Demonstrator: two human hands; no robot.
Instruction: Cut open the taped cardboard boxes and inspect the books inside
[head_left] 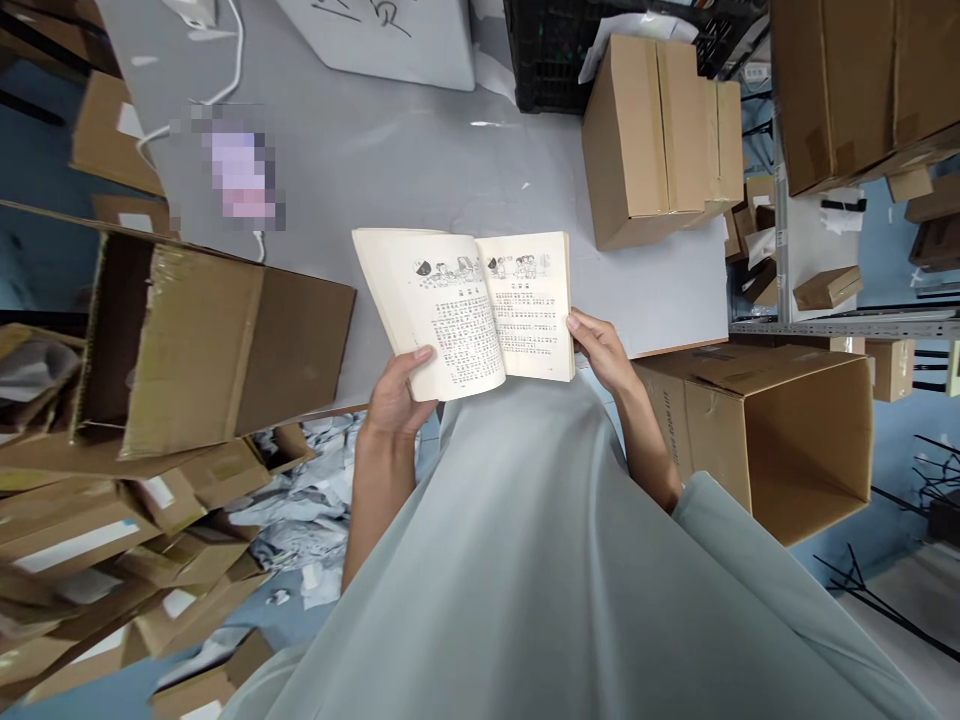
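I am holding the book (480,310) open over the near edge of the worktop (390,150). The left hand (394,395) is gripping its lower left corner, thumb on the page; the right hand (600,350) is clasping the right edge. Thumbs are best pressing margins, not print.

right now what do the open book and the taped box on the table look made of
The open book, held by left hand and right hand: matte, yellowed paper, going by its printed, softly curving pages. The taped box on the table: probably brown cardboard, dull finish, tape along its seam.
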